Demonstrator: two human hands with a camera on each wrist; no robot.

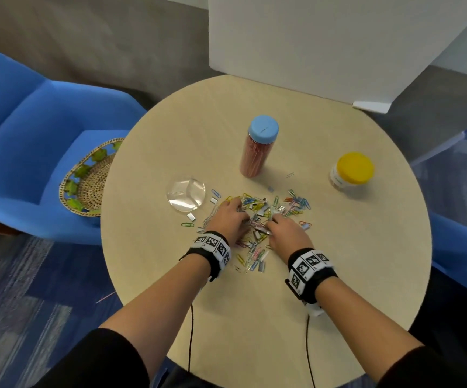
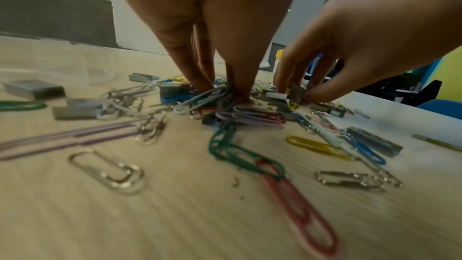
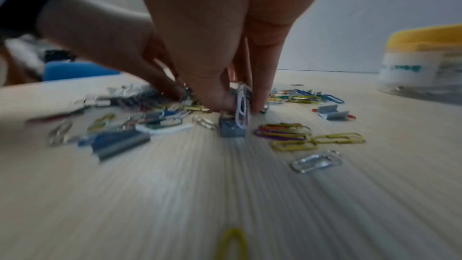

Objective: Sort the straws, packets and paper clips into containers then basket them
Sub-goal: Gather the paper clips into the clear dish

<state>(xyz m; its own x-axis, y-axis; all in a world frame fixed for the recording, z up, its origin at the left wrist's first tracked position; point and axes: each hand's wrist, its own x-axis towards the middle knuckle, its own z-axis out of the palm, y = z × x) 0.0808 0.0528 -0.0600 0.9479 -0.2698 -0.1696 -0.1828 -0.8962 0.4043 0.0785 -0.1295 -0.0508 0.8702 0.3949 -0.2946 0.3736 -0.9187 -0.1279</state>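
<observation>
A heap of coloured paper clips (image 1: 257,217) mixed with small grey metal strips (image 2: 275,96) lies mid-table. My left hand (image 1: 236,212) comes down on the heap's left side, and its fingertips (image 2: 200,84) and thumb pinch a tangle of clips (image 2: 212,96). My right hand (image 1: 274,224) works the heap's right side. In the right wrist view my right hand (image 3: 240,106) pinches an upright white paper clip (image 3: 242,110) over a grey strip (image 3: 231,130). A tall jar with a blue lid (image 1: 258,147) holds straws. A yellow-lidded jar (image 1: 351,172) stands to the right.
A clear divided dish (image 1: 186,195) sits just left of the heap. A wicker basket (image 1: 86,180) rests on the blue chair (image 1: 16,130) beside the round table (image 1: 254,317). A white board (image 1: 324,43) stands behind the table. Loose clips (image 2: 107,171) lie scattered near my wrists.
</observation>
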